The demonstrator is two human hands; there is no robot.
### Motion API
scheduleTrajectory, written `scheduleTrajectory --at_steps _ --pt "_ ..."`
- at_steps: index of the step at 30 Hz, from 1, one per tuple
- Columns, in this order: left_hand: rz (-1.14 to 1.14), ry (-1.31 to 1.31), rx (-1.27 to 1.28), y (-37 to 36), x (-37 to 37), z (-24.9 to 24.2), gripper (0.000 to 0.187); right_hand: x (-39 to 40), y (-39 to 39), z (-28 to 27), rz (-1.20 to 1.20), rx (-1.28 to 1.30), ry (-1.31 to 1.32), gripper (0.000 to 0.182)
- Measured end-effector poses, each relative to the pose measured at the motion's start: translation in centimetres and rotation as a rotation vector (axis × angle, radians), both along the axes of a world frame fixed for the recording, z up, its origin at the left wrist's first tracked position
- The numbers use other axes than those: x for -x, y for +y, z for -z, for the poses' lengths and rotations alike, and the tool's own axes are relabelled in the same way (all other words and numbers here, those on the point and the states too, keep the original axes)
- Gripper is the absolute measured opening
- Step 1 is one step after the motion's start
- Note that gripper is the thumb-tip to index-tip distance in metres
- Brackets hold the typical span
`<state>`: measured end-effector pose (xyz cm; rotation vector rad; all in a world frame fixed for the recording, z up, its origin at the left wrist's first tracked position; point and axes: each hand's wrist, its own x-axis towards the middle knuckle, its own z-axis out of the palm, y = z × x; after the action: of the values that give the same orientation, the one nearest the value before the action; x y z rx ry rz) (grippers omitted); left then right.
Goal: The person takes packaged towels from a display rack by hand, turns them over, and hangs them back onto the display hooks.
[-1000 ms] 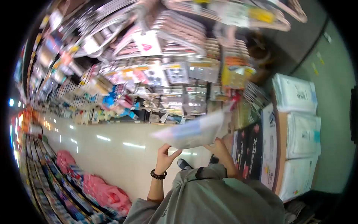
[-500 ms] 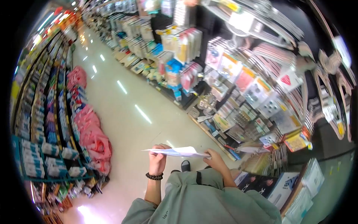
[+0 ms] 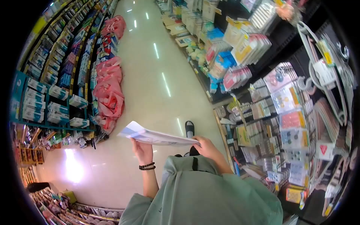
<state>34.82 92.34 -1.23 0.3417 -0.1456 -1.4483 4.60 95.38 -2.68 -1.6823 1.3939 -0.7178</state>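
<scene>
Through the head view, from my distant post, I saw the sheet (image 3: 159, 138) above the floor (image 3: 144, 93), grasped on both sides: the left hand's (image 3: 142, 150) fingers held its near edge towards the left, the right hand's (image 3: 207, 148) its right end. I judged it thin; it bowed slightly, so an uneven pull could have creased it, or a loosened pinch dropped it. The floor shone, pale, with reflected lights beyond the sheet. Left of the sheet sat pink bags (image 3: 108, 92); to its right hung packets (image 3: 292, 120) and hangers (image 3: 325, 117).
</scene>
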Motion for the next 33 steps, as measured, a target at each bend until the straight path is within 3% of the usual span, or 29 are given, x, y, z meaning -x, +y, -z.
scheduleTrajectory --at_steps 7,16,25,33 --pt "-0.111 -0.117 -0.058 -9.5 3.2 -3.7 0.045 2.3 -13.9 -0.8 -0.158 -0.048 0.002 0.023" --pt "0.028 -0.14 -0.033 -22.3 9.8 -6.6 0.038 8.9 -26.5 0.8 -0.028 0.012 -0.036 0.027" --pt "0.151 -0.348 -0.263 -31.2 14.5 -4.3 0.019 14.5 -31.3 4.0 0.188 -0.05 0.098 0.026" --pt "0.28 -0.569 -0.255 -41.5 16.3 -0.3 0.028 15.4 -36.3 8.6 0.267 -0.216 0.127 0.029"
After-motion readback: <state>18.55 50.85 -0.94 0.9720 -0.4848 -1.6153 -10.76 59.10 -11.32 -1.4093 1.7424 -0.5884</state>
